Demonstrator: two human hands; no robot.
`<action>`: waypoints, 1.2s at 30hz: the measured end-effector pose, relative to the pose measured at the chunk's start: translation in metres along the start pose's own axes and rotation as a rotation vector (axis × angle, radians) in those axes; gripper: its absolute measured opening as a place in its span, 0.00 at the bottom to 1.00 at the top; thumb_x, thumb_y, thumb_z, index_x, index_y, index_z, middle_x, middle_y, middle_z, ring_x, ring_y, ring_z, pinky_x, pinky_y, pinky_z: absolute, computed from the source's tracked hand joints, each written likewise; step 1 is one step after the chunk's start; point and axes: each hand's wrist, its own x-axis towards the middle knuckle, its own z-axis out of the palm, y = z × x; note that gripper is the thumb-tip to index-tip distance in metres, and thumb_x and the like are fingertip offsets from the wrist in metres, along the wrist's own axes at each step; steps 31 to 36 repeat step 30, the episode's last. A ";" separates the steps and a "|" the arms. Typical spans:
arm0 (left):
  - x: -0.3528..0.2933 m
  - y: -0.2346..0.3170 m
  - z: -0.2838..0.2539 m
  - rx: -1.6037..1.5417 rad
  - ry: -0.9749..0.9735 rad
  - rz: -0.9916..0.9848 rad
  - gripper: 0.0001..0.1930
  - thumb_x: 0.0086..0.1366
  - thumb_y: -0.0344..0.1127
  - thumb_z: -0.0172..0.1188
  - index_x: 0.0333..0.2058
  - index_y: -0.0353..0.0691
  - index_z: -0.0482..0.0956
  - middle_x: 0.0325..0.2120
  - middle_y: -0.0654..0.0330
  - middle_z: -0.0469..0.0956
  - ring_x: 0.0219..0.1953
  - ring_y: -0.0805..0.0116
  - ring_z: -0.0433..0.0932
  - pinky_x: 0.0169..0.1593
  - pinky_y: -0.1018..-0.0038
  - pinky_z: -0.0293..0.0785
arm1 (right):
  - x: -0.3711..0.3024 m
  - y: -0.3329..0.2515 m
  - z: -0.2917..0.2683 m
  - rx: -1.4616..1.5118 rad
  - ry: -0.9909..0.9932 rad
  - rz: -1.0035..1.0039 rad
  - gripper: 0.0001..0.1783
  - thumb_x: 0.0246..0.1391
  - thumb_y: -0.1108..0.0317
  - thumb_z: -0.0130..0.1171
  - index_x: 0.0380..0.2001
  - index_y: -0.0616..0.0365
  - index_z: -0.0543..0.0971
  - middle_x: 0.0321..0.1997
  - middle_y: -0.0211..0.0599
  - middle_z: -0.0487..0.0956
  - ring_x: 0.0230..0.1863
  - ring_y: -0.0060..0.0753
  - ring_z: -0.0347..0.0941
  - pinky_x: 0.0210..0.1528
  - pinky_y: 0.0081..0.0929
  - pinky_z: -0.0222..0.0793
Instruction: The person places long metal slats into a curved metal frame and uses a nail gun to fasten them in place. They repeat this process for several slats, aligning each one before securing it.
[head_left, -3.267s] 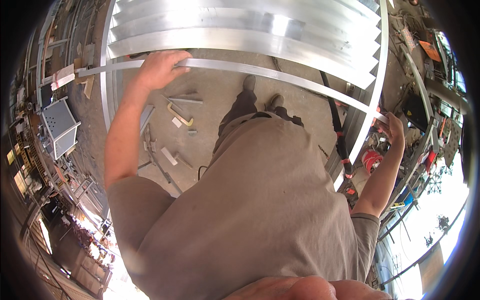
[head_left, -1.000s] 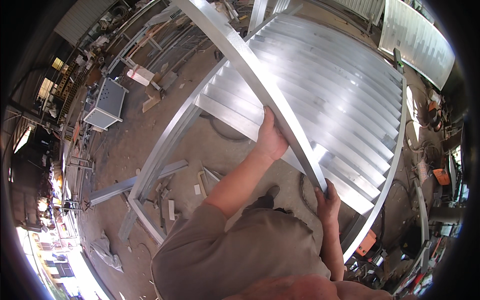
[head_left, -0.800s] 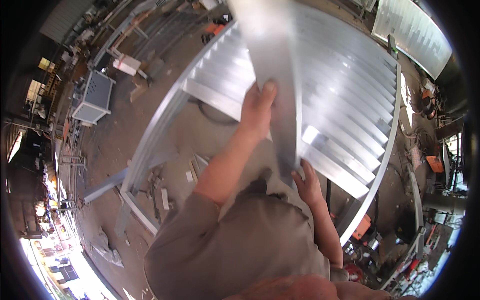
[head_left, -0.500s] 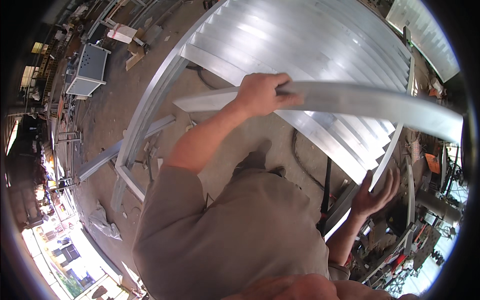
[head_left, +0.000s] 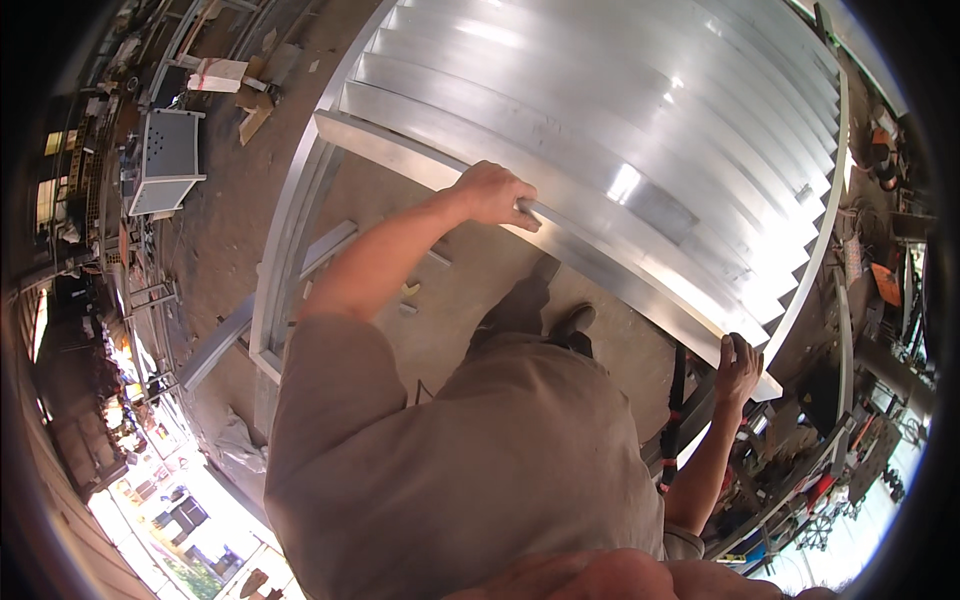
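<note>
Holding a long aluminium slat point(head_left: 600, 262) with both hands, the person is now bringing it down level against the row of slats point(head_left: 640, 130) already lying in the big frame point(head_left: 290, 230) on the floor. Half a second ago the slat was swinging across at chest height and the right hand was open in the air; a moment before that it was standing almost upright in front of the camera. Now the left hand point(head_left: 492, 193) is closing its grip over the slat's upper edge near the middle, fingers curled on top, and the right hand point(head_left: 738, 365) is wrapping around the slat's far end, close to the frame's right rail point(head_left: 815, 250). That is suggesting the piece is being seated as the next one in the row, touching the last laid slat along its length.

As for containers, a pale grey open box point(head_left: 165, 160) is sitting on the floor to the left, well apart from the frame; what it is holding cannot be made out. Loose offcuts point(head_left: 330, 245) are lying on the bare floor point(head_left: 480, 270) inside the frame, near the person's shoes point(head_left: 560, 325).
</note>
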 end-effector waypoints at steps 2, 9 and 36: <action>0.010 -0.010 0.007 -0.013 -0.041 -0.003 0.25 0.56 0.65 0.68 0.36 0.48 0.84 0.29 0.55 0.85 0.36 0.48 0.83 0.41 0.54 0.76 | 0.000 0.008 0.009 0.019 -0.063 -0.065 0.23 0.63 0.47 0.63 0.48 0.54 0.84 0.46 0.41 0.84 0.55 0.48 0.77 0.72 0.49 0.57; 0.038 -0.051 0.023 -0.068 -0.115 -0.022 0.32 0.53 0.68 0.71 0.46 0.47 0.86 0.39 0.52 0.87 0.43 0.49 0.85 0.48 0.57 0.78 | 0.010 -0.011 0.046 0.033 -0.030 -0.080 0.25 0.58 0.45 0.67 0.47 0.52 0.86 0.47 0.43 0.85 0.52 0.54 0.76 0.63 0.47 0.63; 0.052 -0.038 0.066 0.107 0.035 0.081 0.29 0.52 0.48 0.78 0.49 0.42 0.80 0.47 0.59 0.79 0.55 0.55 0.75 0.60 0.59 0.69 | 0.027 -0.004 0.092 0.129 -0.098 0.008 0.25 0.58 0.43 0.68 0.50 0.47 0.85 0.48 0.31 0.85 0.56 0.38 0.76 0.69 0.42 0.59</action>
